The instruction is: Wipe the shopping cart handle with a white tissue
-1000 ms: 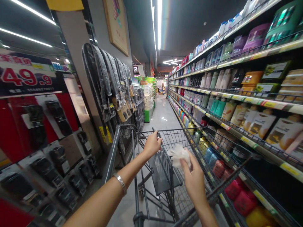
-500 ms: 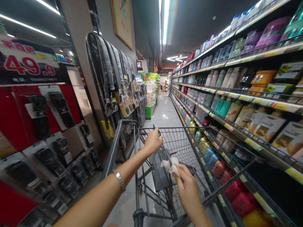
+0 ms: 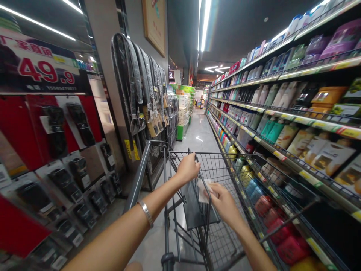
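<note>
White tissue/wipe (image 3: 203,191) was at the cart (image 3: 220,153), up against the R-hand bar of its wire seat frame (image 3: 209,205), in R hand (image 3: 224,199). Thumb & forefinger pinched it; other R fingers looked bent alongside, exact pose n/a (partly hidden). Tissue crumpled, partly behind the bar.

L hand (image 3: 188,168) was on the cart too, near R hand but apart from it: fingers curled tight together round the top of the same seat frame. Silver band (image 3: 146,214) on that wrist. Grey seat panel (image 3: 194,218) sat inside the cart, below both hands. Thick grey handle (image 3: 140,173) ran along the cart's L side.

R of cart, v. close: long shelf unit (image 3: 313,123) w/ several tiers of bottles & tubs; pink/red packs (image 3: 290,237) on a low tier, teal bottles (image 3: 275,130) higher up, yellow price tags along edges.

L of cart: belts in clear wrap (image 3: 126,82) hung on a rack; farther L, carded belts w/ black buckles (image 3: 80,122) under a red "49.9" sign (image 3: 46,69). Beyond cart: shiny aisle floor (image 3: 199,139), stacked green/white boxes (image 3: 183,109) on its L side. Above & beyond cart: bright strip light (image 3: 205,26), framed pic (image 3: 154,22) on the wall.
</note>
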The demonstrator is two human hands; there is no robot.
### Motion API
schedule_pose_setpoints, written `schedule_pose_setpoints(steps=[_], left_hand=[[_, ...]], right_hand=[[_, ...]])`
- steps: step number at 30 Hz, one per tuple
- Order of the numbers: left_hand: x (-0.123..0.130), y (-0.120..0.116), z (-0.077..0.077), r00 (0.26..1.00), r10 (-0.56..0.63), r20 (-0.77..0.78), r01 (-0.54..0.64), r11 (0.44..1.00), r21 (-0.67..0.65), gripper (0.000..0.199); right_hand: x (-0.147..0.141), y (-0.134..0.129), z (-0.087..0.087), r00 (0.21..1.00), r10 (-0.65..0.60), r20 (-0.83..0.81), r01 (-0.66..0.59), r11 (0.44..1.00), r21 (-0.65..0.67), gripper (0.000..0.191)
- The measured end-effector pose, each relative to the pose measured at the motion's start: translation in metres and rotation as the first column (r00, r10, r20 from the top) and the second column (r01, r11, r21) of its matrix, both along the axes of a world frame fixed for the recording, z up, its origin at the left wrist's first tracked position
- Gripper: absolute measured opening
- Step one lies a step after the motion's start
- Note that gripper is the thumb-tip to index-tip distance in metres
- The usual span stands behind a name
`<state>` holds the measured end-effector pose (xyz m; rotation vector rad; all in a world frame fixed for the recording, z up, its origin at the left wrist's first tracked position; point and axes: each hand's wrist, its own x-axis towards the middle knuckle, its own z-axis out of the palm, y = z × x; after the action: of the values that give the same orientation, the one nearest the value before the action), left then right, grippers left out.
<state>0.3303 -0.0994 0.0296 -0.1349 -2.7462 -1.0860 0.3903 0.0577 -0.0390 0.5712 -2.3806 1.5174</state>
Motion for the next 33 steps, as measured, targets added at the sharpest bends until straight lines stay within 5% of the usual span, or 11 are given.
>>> schedule_pose_setpoints(steps=[3,11,22,27,33], left_hand=[[0.003,0.000,0.003,0.999,0.035,-0.012,-0.035,0.998,-0.048,0.023],[0.005,-0.001,0.005,0.998,0.063,-0.021,-0.065,0.990,-0.128,0.021],[-0.001,-0.008,0.000,0.999,-0.008,-0.053,0.001,0.992,-0.127,0.033],[-0.003,-0.012,0.000,0.998,-0.022,-0.067,0.014,0.992,-0.125,0.032],[-0.003,-0.014,0.002,0.995,-0.044,-0.088,0.033,0.991,-0.128,0.027]], right_hand=[[-0.021,-0.012,-0.003,0.994,0.098,0.042,-0.101,0.992,0.071,0.026],[-0.075,-0.029,-0.004,0.997,0.072,-0.018,-0.069,0.989,0.131,0.025],[-0.123,-0.057,-0.009,0.980,-0.167,-0.104,0.180,0.974,0.136,0.019],[-0.118,-0.056,-0.012,0.997,-0.066,-0.041,0.070,0.992,0.104,0.024],[-0.089,-0.036,-0.015,0.967,0.237,-0.090,-0.240,0.971,-0.017,0.031]])
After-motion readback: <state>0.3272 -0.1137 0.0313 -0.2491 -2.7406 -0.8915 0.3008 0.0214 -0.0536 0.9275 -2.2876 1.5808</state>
